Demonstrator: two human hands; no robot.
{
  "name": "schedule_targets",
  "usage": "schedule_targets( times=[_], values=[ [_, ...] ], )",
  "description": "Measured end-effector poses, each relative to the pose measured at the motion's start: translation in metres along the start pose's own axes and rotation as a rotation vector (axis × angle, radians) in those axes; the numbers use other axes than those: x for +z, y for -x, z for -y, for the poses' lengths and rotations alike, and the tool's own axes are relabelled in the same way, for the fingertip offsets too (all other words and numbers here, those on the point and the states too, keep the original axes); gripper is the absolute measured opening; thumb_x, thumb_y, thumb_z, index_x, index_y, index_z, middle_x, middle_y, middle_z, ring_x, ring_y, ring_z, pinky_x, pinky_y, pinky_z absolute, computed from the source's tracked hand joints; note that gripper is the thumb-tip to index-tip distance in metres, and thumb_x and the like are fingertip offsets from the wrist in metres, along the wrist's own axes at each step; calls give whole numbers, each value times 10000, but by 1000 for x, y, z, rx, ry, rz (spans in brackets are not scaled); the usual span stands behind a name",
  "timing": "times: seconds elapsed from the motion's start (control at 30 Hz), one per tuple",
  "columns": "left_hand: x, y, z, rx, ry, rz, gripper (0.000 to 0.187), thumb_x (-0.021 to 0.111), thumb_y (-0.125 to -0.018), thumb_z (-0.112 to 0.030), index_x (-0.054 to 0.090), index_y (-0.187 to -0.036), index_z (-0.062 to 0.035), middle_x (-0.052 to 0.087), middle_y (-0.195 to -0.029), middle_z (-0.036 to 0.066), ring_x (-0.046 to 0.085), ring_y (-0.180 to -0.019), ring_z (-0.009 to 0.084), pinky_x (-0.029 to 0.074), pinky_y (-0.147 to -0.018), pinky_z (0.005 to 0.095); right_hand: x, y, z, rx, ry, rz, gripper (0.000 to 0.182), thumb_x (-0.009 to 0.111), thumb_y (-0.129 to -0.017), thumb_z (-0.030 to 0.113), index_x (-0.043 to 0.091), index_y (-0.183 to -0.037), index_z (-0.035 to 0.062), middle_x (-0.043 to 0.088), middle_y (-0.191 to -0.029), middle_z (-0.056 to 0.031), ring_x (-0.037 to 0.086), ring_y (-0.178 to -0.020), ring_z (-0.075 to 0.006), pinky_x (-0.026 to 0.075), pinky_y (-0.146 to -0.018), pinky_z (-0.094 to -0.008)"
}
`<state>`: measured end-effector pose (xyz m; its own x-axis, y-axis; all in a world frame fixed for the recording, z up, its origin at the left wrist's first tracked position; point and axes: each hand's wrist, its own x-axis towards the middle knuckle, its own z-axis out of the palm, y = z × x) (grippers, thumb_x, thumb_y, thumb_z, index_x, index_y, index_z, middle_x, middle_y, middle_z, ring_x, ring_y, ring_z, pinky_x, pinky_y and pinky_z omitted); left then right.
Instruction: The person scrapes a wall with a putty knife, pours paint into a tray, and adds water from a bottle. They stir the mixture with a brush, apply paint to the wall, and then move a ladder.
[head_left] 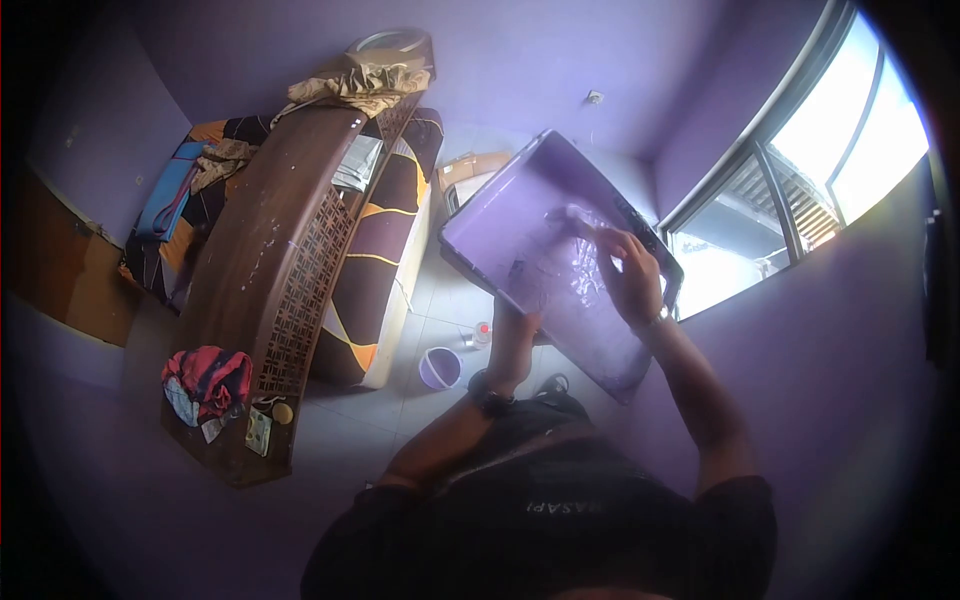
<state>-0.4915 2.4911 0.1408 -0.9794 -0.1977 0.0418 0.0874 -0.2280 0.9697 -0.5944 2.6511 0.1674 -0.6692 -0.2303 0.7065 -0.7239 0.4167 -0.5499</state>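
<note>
At the near edge, the dark shirt [540, 510] is being cut off by the frame, and its pale lettering is being only partly shown. The fingers of the left hand [515, 345] are being mostly hidden by the large rectangular tray-like container with a purple-looking inside and a dark rim [520, 190]. This container is being held tilted in front of the body, between the left hand and the window side. Its near left edge is being gripped by the left hand, though how far that hand is closed cannot be told. Over the glossy, wet-looking inside, the right hand [632, 280] is being held partly open, with its fingers curved; whether the pale, blurred shape [568, 222] by its fingertips is being grasped cannot be told.

Below, on the pale tiled floor [430, 310], a small light-purple bucket [440, 368] is being seen, with a clear container with a red top [482, 335] just beside it. To the left, a crumpled red-and-dark cloth [210, 380] is being supported by the long brown wooden furniture panel [265, 220], beside which a brown, purple and orange patterned mattress [375, 270] is being shown. Farther off, the purple wall [520, 60] is being lit by the bright window [735, 230] at right.
</note>
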Motion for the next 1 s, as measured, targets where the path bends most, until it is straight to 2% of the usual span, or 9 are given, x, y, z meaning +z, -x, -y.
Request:
schedule_targets(
  times=[0.13, 0.2, 0.27, 0.4, 0.53, 0.6, 0.67, 0.8, 1.0],
  values=[
    [-6, -1, 1, -105, 223, -3, 583, 429, -790, -123, 261, -1339, -26, 453, -1221, 110, 523, -1096, 209, 532, -807, 327, -8, -38, 0, 100, -234, -81, 118, 605, -835, 27, 614, -950, 1, 658, -928, -117, 662, -817, -200, 507, -701, -266],
    [-26, -9, 50, 13, 51, 5, 587, 424, -789, -123, 253, -1344, -33, 450, -1226, 111, 531, -1089, 216, 544, -784, 332, -40, -39, 4, 113, 20, -86, 135, 596, -838, -3, 613, -972, -8, 666, -907, -98, 658, -831, -172, 509, -713, -252],
    [-32, -12, 62, 119, -118, 17, 592, 418, -789, -124, 245, -1349, -41, 446, -1232, 111, 538, -1081, 223, 556, -762, 337, -54, -27, 6, 73, 31, -167, 138, 595, -847, 8, 599, -983, -18, 661, -894, -122, 652, -814, -176, 511, -696, -267],
    [-7, -11, 17, -151, 174, -109, 569, 422, -786, -107, 275, -1335, -74, 439, -1236, 109, 534, -1085, 216, 537, -791, 319, -55, 0, -4, 43, 313, -126, 168, 591, -852, 28, 585, -1015, -12, 637, -897, -157, 645, -798, -224, 509, -686, -296],
    [2, -13, 13, -98, 183, -93, 583, 440, -775, -87, 271, -1332, -52, 439, -1233, 113, 530, -1087, 210, 526, -803, 310, -15, 11, -13, 200, 159, -62, 201, 600, -817, 12, 574, -1015, 31, 613, -907, -148, 631, -755, -291, 507, -642, -343],
    [2, -16, 9, -92, 129, -72, 585, 445, -772, -82, 270, -1329, -40, 439, -1231, 113, 532, -1080, 205, 527, -797, 308, 4, -6, 15, 119, 109, -61, 210, 607, -795, 3, 578, -997, 54, 607, -900, -140, 622, -756, -314, 502, -629, -352],
    [-2, -20, 22, 40, -80, -30, 561, 442, -776, -82, 288, -1311, -18, 442, -1221, 110, 536, -1056, 186, 525, -783, 297, 25, -17, 28, 144, -69, -12, 214, 614, -781, -8, 578, -983, 55, 609, -880, -140, 620, -755, -317, 496, -637, -353],
    [-6, -19, 45, 1, 77, -61, 554, 443, -778, -82, 296, -1308, -10, 456, -1204, 102, 547, -1017, 173, 524, -768, 290, 7, -34, 17, 118, -128, -165, 207, 617, -767, -55, 569, -952, 25, 630, -884, -136, 638, -777, -273, 495, -686, -311],
    [9, -16, 16, -52, 153, -114, 525, 453, -771, -75, 345, -1279, 3, 489, -1163, 112, 565, -991, 181, 528, -756, 293, -27, -39, -14, 108, 182, -54, 184, 617, -808, 4, 569, -985, 19, 614, -871, -128, 636, -752, -251, 507, -656, -315]
  ],
)
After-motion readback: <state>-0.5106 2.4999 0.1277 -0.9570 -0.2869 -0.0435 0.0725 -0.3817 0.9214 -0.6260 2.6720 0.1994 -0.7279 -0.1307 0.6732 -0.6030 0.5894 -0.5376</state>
